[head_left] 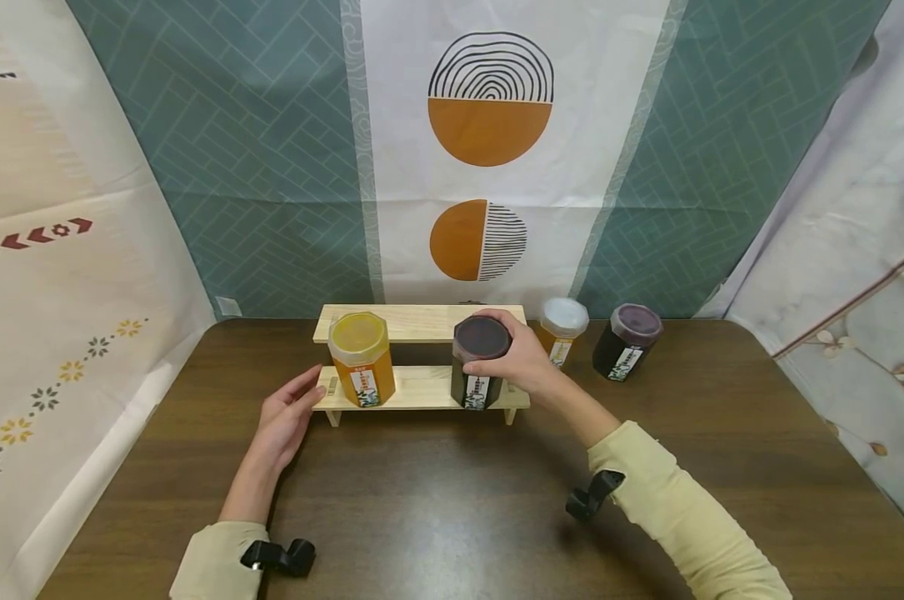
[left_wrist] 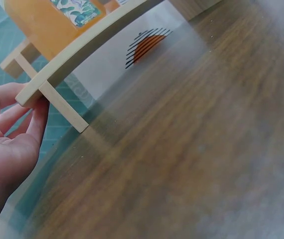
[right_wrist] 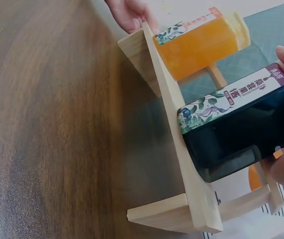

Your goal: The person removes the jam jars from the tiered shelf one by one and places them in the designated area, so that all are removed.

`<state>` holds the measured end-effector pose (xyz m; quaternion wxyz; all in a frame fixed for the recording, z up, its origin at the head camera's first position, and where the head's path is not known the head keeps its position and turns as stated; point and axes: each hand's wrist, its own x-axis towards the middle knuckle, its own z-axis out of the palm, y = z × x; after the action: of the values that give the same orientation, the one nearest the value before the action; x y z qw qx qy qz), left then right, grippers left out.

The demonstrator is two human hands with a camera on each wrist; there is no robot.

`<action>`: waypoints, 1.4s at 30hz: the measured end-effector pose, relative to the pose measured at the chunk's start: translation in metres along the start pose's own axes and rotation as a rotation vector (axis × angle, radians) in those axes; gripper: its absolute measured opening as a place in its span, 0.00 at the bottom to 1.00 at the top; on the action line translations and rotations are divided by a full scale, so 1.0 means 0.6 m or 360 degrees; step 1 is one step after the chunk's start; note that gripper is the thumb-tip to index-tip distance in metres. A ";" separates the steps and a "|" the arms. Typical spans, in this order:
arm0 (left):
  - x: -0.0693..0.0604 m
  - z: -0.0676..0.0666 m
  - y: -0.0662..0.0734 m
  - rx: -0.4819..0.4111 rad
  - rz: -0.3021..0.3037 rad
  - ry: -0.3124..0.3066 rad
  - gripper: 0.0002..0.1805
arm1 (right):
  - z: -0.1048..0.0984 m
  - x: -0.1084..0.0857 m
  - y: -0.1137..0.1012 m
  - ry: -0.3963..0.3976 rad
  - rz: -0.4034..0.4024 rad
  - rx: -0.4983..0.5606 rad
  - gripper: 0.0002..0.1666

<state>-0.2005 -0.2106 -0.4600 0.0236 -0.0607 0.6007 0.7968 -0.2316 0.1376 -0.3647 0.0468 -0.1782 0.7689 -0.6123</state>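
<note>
A two-step wooden rack (head_left: 422, 389) stands on the table. My left hand (head_left: 282, 417) pinches the left end of its lower step, and in the left wrist view that hand (left_wrist: 12, 134) has fingers beneath the board. On that step, at the left, stands an orange jar (head_left: 374, 379) with a yellowish lid. Toward the right end is a dark jar (head_left: 462, 387), upright, its base at the step in the right wrist view. My right hand (head_left: 522, 354) grips this jar near its lid, thumb in front; its other fingers are partly hidden behind the jar.
Right of the rack, an orange jar with a whitish lid (head_left: 564, 317) stands partly behind my right hand. Farther right is another dark jar (head_left: 622, 346). The brown table (head_left: 437, 508) ends at a patterned cloth backdrop (head_left: 272, 208).
</note>
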 end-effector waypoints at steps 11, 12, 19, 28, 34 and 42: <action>0.003 0.005 -0.001 -0.0005 -0.0024 0.0011 0.32 | -0.045 -0.021 -0.003 -0.0077 -0.0076 0.0008 0.44; 0.003 0.005 -0.001 -0.0007 -0.0021 0.0011 0.32 | -0.051 -0.024 -0.002 -0.0081 -0.0085 0.0003 0.45; 0.002 0.002 -0.001 -0.0012 -0.0016 0.0008 0.32 | -0.098 -0.047 0.006 -0.0123 -0.0117 0.0070 0.44; 0.002 0.000 -0.002 0.0001 -0.0009 0.0007 0.33 | -0.149 -0.078 0.026 -0.0111 -0.0235 0.0110 0.38; 0.003 0.001 -0.002 -0.0008 -0.0019 0.0017 0.32 | -0.169 -0.088 0.038 -0.0120 -0.0257 0.0179 0.38; 0.001 0.001 -0.001 -0.0011 -0.0023 0.0020 0.33 | -0.181 -0.090 0.062 -0.0169 -0.0194 0.0137 0.36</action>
<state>-0.2011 -0.2101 -0.4604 0.0252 -0.0701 0.5976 0.7983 -0.2209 0.2626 -0.3816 0.0579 -0.2546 0.7261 -0.6361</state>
